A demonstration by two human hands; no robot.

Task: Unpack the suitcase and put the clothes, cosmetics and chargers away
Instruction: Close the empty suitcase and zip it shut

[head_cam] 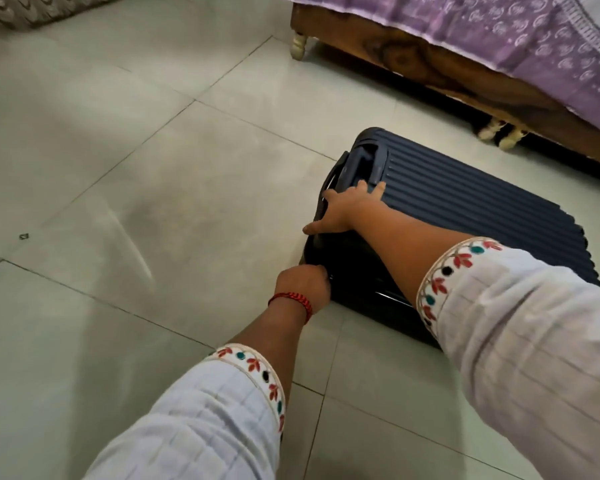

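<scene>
beside the bed (pixel 430 64): my suitcase (pixel 465 199) lies flat on the tiled floor (pixel 153 168), shell closed, nothing unpacked yet.
right hand (pixel 347 209): spread flat, fingers straight, pressing the top corner just beside the pull handle (pixel 364 161).
left hand (pixel 303 284): curled at the side seam; likely pinching a zip pull, but the pull is hidden, so i cannot tell.
shell: ribbed hard plastic, stiff, probably slick under a flat palm.
weight: i judge it heavy if full, so i would not lift it.
where to hold: the zip pull for opening, then the lid's rim at the corner; a palm on top steadies it.
</scene>
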